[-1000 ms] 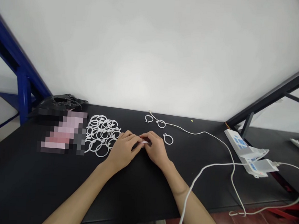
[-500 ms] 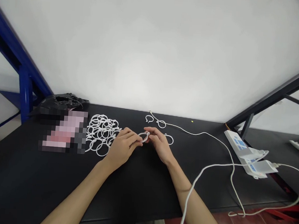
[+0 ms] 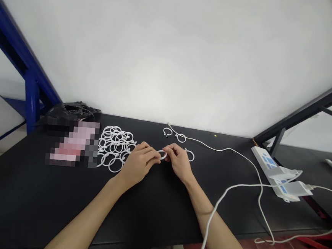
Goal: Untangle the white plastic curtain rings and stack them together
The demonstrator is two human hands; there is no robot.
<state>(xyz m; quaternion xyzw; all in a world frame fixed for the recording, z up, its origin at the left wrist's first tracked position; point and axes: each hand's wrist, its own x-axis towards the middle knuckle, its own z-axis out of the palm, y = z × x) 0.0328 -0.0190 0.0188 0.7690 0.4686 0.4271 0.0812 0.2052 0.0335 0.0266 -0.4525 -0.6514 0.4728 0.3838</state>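
Between my two hands is a white plastic ring, low over the black table. My left hand grips its left side, thumb below and fingers above. On the opposite side, my right hand pinches the ring near its end with thumb and fingertips. A pile of similar white rings lies just left of my left hand, partly covered by it. Close beyond my right hand is a single white ring. Farther back lie an open ring and another ring.
A white cable runs across the table to the right. A power strip with plugged-in adapters sits there, and another cable loops over my right forearm. Back left are a black plastic bag and a blurred pink patch.
My right fingers have closed into a tighter pinch on the ring's end; before, they were more loosely around it. The left hand keeps its grip. The view has shifted slightly.
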